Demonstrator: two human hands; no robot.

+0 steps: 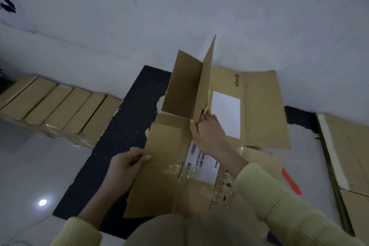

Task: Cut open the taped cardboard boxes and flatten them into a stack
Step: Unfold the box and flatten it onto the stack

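An opened cardboard box (163, 175) lies mostly flat on the floor in front of me, with clear tape and a barcode label on it. Two of its flaps (189, 86) stand upright at the far end. My right hand (207, 132) grips the bottom edge of the taller upright flap. My left hand (127, 164) pinches the box's left edge. Under it lies a flattened box (259, 106) with a white label and a PICO logo. An orange-red cutter (292, 181) lies on the floor to the right.
A row of several taped cardboard boxes (58, 106) lines the wall at left. A stack of flattened cardboard (347, 158) lies at the right edge. A dark mat (123, 130) lies under the work area on glossy white floor. A white wall rises behind.
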